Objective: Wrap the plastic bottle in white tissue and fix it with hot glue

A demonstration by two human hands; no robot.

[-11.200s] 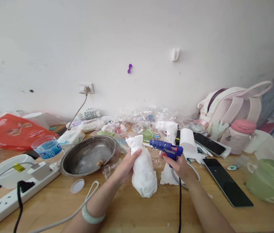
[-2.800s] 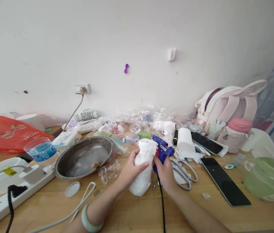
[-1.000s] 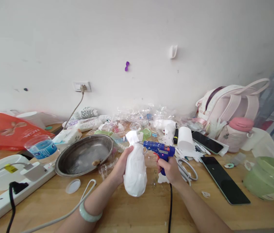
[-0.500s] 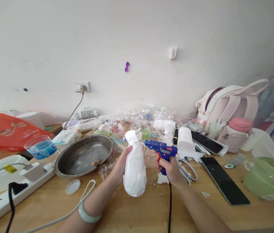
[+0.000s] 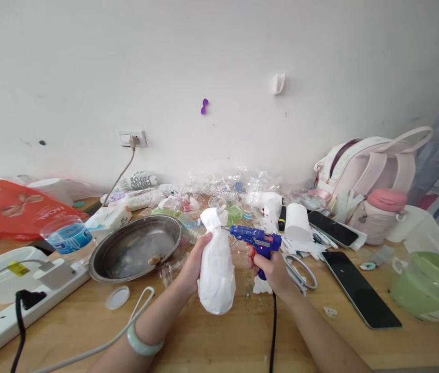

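Observation:
My left hand (image 5: 197, 261) is wrapped round the side of a white paper-covered bottle shape (image 5: 216, 277), narrow at the top and wide at the base. It is held upright above the table. My right hand (image 5: 271, 269) grips a blue hot glue gun (image 5: 256, 238) with a red trigger, a finger on the trigger. The gun's metal nozzle points left at the neck of the white shape, touching it or very close. A small red light shows on the gun's body, and its black cord (image 5: 273, 331) hangs down to the table's front edge.
A metal basin (image 5: 100, 269) stands left, beside a white power strip (image 5: 28, 316). Clear plastic bottles (image 5: 223, 181) crowd the back. A paper roll (image 5: 297, 223), a phone (image 5: 361, 290), a green bucket (image 5: 417, 285) and a pale backpack (image 5: 367, 166) are on the right.
The glue gun has shifted slightly left, its nozzle nearer the neck of the white shape. My left hand keeps its hold with almost no movement.

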